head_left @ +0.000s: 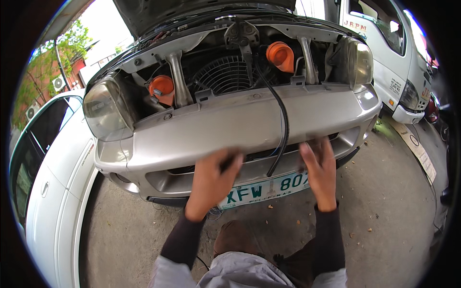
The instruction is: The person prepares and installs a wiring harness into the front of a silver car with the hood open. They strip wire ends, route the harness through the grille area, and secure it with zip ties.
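My left hand [211,180] is over the lower left part of the silver bumper [206,127], beside the license plate [266,189]. Its fingers curl, with a gap to the thumb and nothing visible between them; the fingertips are smeared by motion. My right hand [321,170] is raised at the plate's right end, in front of the bumper's lower opening. Its thumb and fingers are apart, blurred at the tips, and hold nothing I can see. Between both hands a black corrugated tube [283,115] hangs over the bumper, its lower end loose above the plate.
Under the raised hood [201,12] are two orange horns [162,87], a fan grille [223,77] and a latch bracket [241,34]. Cloudy headlights [105,108] flank them. A white car [57,187] stands left, a white truck [384,62] right. A board [415,149] lies on the ground.
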Motion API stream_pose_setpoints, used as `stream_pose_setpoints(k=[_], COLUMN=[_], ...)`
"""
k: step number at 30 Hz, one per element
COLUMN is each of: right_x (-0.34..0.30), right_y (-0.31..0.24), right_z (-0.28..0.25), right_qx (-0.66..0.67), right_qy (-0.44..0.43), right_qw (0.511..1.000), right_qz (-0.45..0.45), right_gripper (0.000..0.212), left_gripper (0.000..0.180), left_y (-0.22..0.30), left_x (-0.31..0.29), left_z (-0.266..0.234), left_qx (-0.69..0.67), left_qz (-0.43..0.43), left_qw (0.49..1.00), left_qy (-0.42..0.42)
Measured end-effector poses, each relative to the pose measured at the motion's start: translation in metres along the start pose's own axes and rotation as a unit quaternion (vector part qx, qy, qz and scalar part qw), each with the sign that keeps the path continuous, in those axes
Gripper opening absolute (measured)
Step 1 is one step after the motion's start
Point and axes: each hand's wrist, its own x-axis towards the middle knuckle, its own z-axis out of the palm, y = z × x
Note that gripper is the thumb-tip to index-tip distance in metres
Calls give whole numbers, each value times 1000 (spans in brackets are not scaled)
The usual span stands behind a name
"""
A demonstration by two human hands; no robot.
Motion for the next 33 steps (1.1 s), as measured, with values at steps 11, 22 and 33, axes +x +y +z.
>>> stream_pose_setpoints(k=[11,22,33], right_x=[86,114,85], right_y=[-98,-104,-92], right_z=[24,28,28], right_qx=[-210,-242,-142], right_qy=[-108,-194,-169], right_qw=[969,933,970], right_qz=[-68,-181,-99], right_gripper=[25,18,29], left_gripper=[31,17,22], left_y=[41,41,44], left_x=[112,103,95], left_z=[80,64,65], left_qx=[-151,19,-99], left_qz=[-45,138,40], left_qw=[987,981,993], left_qy=[26,133,44])
